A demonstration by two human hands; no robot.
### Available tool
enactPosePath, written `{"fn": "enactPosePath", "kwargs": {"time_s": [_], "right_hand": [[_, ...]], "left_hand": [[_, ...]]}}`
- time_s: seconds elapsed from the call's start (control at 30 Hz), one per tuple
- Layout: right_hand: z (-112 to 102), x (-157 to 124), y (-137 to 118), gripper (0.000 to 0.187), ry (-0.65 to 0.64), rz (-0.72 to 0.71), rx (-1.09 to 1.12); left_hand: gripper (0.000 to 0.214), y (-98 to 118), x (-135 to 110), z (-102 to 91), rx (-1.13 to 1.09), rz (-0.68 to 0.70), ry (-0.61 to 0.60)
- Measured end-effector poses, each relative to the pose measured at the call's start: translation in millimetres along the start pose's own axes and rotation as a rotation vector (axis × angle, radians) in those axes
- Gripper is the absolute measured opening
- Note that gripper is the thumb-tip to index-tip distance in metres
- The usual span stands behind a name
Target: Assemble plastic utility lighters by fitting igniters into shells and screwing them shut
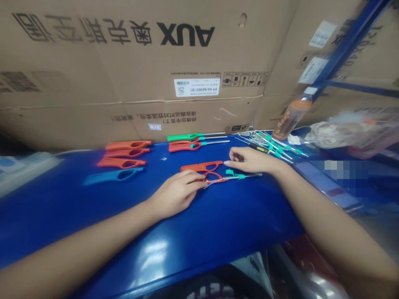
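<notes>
Big cardboard box [124, 62] got cut off up top. On the blue bench [237, 216], the left hand [176, 193] pinched a red lighter [221, 179], back end hidden; the right hand [251, 160] curled loosely nearby, couldn't tell if it gripped anything.

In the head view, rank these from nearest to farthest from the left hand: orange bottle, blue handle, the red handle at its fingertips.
1. Red handle: right at the left hand, on its right side.
2. Blue handle: off to the hand's left.
3. Orange bottle: far right, toward the back by the cartons.
</notes>
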State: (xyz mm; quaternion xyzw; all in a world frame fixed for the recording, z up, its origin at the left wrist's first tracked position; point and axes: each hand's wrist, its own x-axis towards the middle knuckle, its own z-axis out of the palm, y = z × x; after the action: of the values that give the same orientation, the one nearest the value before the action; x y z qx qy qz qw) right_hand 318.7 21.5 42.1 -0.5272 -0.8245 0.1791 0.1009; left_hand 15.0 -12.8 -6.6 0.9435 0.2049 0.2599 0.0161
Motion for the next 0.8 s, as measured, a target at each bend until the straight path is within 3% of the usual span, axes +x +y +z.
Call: {"fn": "enactPosePath", "kwargs": {"time_s": [0.07,0.17,0.3,0.47,0.8], "right_hand": [[-1.2,-2.8,-1.7,0.046,-0.082,-0.017,-0.003],[1.2,-1.9,-0.1,0.041,-0.137,-0.041,0.021],[3.8,2.6,3.0,0.030,-0.056,-0.023,0.056],[-1.4,3.0,3.6,0.019,-0.063,0.004,0.045],[5.9,9.7,13.9,0.020,0.064,0.134,0.006]], "left_hand": [[0.030,-0.1,-0.2,0.4,-0.003,0.004,0.002],[0.030,-0.4,-0.3,0.1,-0.001,0.009,0.007],[0.030,-1.1,-0.4,-0.5,0.000,0.011,0.008],[0.031,-1.0,-0.3,0.4,-0.023,0.000,-0.004],[0.030,0.9,0.5,-1.0,-0.004,0.005,0.008]]}}
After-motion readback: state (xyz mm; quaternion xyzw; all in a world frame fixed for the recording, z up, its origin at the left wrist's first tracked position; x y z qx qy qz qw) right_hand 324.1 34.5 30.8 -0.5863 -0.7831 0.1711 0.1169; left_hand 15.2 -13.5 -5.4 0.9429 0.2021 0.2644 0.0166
